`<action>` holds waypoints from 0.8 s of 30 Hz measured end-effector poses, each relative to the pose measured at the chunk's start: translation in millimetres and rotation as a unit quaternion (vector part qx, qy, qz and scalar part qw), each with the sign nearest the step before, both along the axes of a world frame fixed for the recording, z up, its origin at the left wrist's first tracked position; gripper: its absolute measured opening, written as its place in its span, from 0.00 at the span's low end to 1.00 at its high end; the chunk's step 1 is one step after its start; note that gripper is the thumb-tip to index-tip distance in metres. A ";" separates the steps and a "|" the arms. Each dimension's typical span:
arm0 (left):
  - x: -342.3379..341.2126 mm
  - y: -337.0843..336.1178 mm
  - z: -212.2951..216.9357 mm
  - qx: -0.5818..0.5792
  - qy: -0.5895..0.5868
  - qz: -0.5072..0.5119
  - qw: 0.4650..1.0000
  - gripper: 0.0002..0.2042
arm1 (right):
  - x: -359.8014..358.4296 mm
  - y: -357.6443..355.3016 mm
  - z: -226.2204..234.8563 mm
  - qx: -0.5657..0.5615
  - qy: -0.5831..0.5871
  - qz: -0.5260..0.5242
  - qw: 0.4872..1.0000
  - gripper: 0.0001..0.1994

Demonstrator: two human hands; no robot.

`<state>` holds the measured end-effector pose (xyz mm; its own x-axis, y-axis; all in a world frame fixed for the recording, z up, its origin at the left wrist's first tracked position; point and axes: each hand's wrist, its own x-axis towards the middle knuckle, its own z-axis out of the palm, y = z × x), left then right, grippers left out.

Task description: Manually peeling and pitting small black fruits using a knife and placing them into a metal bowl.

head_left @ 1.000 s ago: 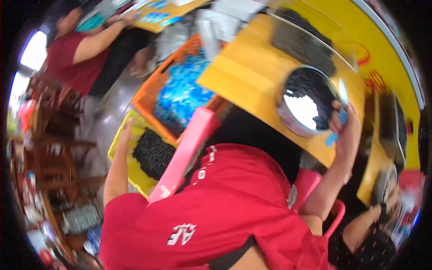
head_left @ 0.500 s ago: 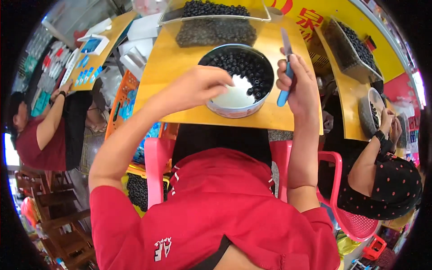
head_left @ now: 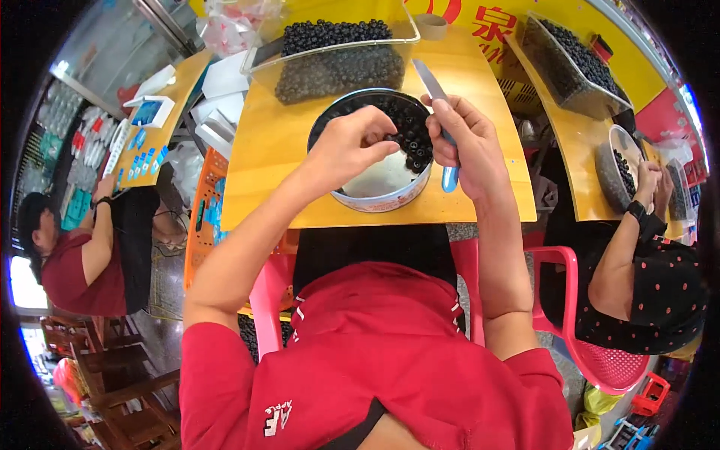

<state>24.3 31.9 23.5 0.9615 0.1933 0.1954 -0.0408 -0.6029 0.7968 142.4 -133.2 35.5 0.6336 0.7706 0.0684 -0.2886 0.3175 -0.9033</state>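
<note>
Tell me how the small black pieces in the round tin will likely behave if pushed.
The black pieces look rounded, so they would probably roll. They lie loose in the tin, so a push may scatter them across its bare patch. Their glossy highlights suggest a smooth, perhaps slippery surface.

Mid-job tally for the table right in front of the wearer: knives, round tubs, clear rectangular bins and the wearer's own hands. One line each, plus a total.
Knife: 1
Round tub: 1
Clear rectangular bin: 1
Hands: 2 (left hand, right hand)
Total: 5
The black pieces are too many to count, so left out.
</note>
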 end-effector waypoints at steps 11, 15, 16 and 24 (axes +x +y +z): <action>-28.6 -26.6 14.6 -0.321 -0.173 -0.012 0.931 0.12 | -34.2 11.2 1.7 -0.023 -0.013 0.008 1.000 0.13; -26.3 -29.1 8.5 -0.351 -0.194 0.006 0.916 0.12 | -31.3 11.2 -1.4 -0.014 0.021 0.032 0.999 0.12; -27.6 -29.8 11.0 -0.351 -0.190 0.003 0.917 0.12 | -30.4 11.1 -2.4 -0.013 0.040 0.049 0.998 0.12; -26.0 -36.5 8.2 -0.391 -0.178 0.015 0.903 0.10 | -32.1 12.5 -5.4 -0.005 0.032 0.047 0.998 0.12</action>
